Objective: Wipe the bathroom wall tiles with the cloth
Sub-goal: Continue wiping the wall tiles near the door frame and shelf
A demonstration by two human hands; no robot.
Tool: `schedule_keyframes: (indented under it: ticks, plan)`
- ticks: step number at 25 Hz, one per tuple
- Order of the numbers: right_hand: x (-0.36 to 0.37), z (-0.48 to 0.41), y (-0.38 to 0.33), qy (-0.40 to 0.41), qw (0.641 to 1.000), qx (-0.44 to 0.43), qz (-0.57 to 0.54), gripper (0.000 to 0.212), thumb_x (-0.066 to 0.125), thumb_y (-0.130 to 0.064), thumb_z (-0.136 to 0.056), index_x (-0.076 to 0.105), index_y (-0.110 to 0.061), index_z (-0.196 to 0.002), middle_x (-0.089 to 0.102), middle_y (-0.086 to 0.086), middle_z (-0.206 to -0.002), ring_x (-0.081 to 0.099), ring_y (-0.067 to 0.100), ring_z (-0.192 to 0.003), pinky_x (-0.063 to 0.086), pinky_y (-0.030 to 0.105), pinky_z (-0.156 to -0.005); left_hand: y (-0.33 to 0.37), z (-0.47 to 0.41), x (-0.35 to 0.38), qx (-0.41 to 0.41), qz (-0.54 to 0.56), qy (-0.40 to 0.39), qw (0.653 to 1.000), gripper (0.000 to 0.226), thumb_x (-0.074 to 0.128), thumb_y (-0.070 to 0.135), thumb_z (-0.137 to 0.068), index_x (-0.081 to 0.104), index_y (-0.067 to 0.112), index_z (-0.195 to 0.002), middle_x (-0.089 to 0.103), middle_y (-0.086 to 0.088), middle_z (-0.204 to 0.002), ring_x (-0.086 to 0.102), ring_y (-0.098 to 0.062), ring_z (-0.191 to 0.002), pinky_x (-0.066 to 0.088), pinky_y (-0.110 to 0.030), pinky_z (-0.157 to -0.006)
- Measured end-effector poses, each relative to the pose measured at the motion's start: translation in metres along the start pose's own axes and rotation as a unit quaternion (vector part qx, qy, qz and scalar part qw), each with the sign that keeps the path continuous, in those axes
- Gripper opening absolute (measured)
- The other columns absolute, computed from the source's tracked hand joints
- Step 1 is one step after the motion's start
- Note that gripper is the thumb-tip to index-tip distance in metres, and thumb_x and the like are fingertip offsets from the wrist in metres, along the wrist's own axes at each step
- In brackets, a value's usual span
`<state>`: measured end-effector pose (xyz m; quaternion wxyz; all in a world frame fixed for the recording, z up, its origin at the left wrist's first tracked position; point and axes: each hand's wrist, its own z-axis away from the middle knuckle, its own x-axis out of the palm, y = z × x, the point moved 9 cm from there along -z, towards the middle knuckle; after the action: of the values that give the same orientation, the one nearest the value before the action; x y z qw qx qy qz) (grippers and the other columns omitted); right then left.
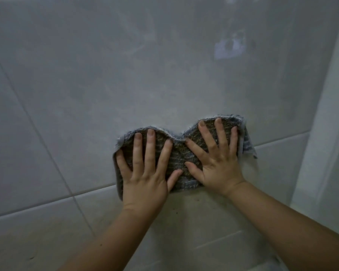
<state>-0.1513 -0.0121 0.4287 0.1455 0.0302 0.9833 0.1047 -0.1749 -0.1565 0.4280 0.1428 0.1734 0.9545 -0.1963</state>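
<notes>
pinning a soft, limp cloth (181, 153) flat to the wall tiles (86, 85) with left hand (145, 178) and right hand (219, 169) spread, fingers (150, 145) straight, gripping nothing. probably light, bunches easily; best driven by flat palms.

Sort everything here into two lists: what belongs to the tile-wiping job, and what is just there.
Job: cloth; wall tiles; left hand and right hand, flat on the cloth.
Just there: pale upright panel at right.

Dim, soft, slightly blurred (edges bowed).
</notes>
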Motion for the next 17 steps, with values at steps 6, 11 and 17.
schedule_keyframes:
  ticks: [6, 11, 17]
  plan:
    - [-0.009, 0.021, 0.096, 0.004, 0.999, 0.054, -0.005, 0.060, 0.037, -0.057, -0.095, 0.017, -0.033, -0.146, 0.007, 0.006, -0.156, -0.004, 0.034, -0.148, 0.001, 0.065, -0.114, 0.091, -0.050, 0.009, 0.054, -0.001, 0.000, 0.999, 0.076, 0.030, 0.060, -0.097, 0.009, 0.020, -0.158, 0.005, -0.016, -0.162, -0.003, -0.034, -0.149, -0.011, -0.062, -0.115]
    - [-0.012, 0.031, 0.156, -0.002, 0.996, 0.094, -0.001, 0.060, 0.031, -0.056, -0.095, 0.011, -0.032, -0.146, 0.012, 0.011, -0.155, 0.007, 0.045, -0.144, 0.002, 0.065, -0.114, 0.153, -0.080, 0.017, 0.073, -0.004, -0.002, 0.997, 0.073, 0.026, 0.058, -0.099, 0.007, 0.020, -0.158, -0.003, -0.014, -0.163, -0.010, -0.033, -0.148, -0.012, -0.063, -0.113]
    - [-0.011, 0.057, 0.201, -0.008, 0.976, 0.216, -0.025, 0.061, 0.023, -0.052, -0.099, 0.010, -0.021, -0.149, 0.006, 0.019, -0.158, 0.001, 0.045, -0.145, 0.004, 0.058, -0.118, 0.188, -0.095, 0.023, 0.065, 0.021, -0.017, 0.998, 0.073, 0.028, 0.055, -0.100, 0.002, 0.020, -0.158, -0.010, -0.013, -0.163, -0.014, -0.032, -0.148, -0.016, -0.061, -0.113]
